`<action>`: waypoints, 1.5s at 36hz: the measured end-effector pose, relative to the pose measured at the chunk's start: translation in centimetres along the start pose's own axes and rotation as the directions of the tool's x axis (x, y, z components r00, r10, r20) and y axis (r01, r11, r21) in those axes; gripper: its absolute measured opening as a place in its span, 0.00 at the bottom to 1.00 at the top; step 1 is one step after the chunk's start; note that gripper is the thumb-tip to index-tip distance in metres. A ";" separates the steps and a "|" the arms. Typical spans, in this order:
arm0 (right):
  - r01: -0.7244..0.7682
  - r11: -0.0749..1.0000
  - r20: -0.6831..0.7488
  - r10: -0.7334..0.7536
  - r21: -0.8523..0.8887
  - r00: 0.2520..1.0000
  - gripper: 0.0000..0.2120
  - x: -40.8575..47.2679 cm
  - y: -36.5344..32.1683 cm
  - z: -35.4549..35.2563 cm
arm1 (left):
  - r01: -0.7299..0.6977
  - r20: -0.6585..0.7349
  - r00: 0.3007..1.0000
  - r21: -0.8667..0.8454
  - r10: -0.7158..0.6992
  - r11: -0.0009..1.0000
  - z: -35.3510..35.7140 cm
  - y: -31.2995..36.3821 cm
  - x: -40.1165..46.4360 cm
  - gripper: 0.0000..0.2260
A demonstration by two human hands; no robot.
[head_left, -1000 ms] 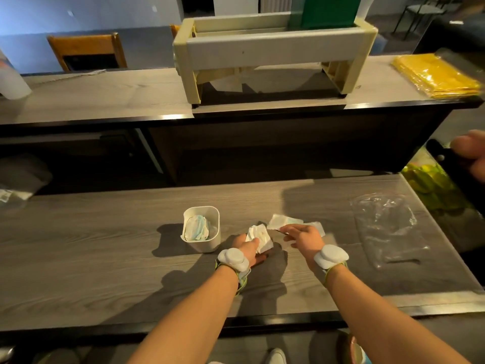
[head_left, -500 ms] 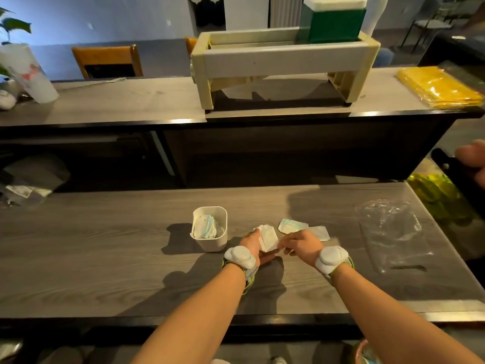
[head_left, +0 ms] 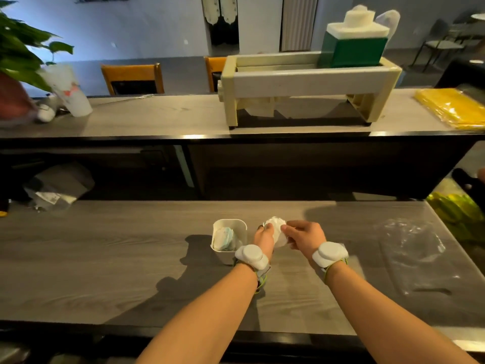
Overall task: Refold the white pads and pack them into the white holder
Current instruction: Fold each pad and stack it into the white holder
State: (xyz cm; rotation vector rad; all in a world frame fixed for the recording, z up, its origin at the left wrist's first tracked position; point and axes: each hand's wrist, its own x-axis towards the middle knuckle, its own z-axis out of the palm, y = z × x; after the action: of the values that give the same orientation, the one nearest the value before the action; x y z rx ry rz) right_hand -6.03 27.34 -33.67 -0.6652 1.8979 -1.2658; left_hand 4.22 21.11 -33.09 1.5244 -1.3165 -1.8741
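Head view: left hand and right hand both pinch one white pad with curled fingers. Holder sits just left, pads inside.

This looks like a café or small eatery seen from the serving side. A long grey wood-grain counter fills the lower frame, and a higher bar ledge runs across the middle. On the ledge, right of centre, stands a cream dispenser rack with a green box in it; a stack of yellow packets lies at the far right. At upper left are a potted plant and a printed takeaway cup. Wooden chairs stand behind the ledge, with more seating at the top right.
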 end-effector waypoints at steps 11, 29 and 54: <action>0.010 0.998 0.121 -0.018 0.062 0.993 0.08 0.8 -5.4 7.8 | -0.084 0.014 0.996 0.016 0.083 0.996 -7.9 4.2 2.3 0.20; -0.094 0.698 0.072 0.204 -0.710 0.976 0.15 1.0 -7.1 15.4 | -0.095 0.001 0.995 0.396 0.103 0.913 -16.6 0.2 5.5 0.07; -0.252 0.911 0.023 0.274 -0.326 0.961 0.07 2.3 -2.7 4.0 | -0.329 0.181 0.944 0.455 0.275 0.828 -7.0 3.4 4.3 0.10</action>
State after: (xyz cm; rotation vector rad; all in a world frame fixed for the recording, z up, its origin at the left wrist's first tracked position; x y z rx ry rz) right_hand -4.12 22.47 -32.76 -0.5816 2.0765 -0.7624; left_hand 8.28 13.18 -32.34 1.3254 -2.0613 -1.5111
